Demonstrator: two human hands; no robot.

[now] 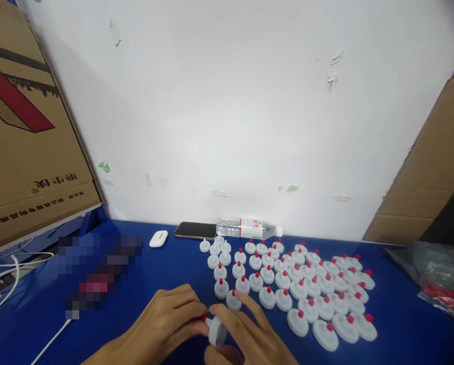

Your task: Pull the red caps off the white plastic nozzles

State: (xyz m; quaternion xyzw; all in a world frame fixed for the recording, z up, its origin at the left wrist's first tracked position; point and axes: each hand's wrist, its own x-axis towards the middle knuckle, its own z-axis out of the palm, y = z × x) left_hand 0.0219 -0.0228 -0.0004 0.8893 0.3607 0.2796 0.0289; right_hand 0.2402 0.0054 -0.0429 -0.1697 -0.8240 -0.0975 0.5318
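Observation:
My left hand [169, 315] is closed, its thumb and fingers pinching a small red cap [203, 318]. The cap sits at the narrow tip of a white plastic nozzle lid [217, 332], whose wide round base is gripped in my right hand [250, 329]. That lid is held on its side, tip toward the left hand. Just beyond the right fingers stands a red-tipped lid [233, 301], partly covered by one of them. Rows of red-tipped lids [267, 298] spread to the right. Several lids without red caps [213, 261] stand behind the hands.
A clear bottle [250, 229] lies along the wall beside a dark phone [195, 230] and a white earbud case [158, 239]. Cables [52, 340] run at left. A bag with red pieces [445, 291] lies at right. Cardboard boxes [40, 167] flank the blue table [147, 274].

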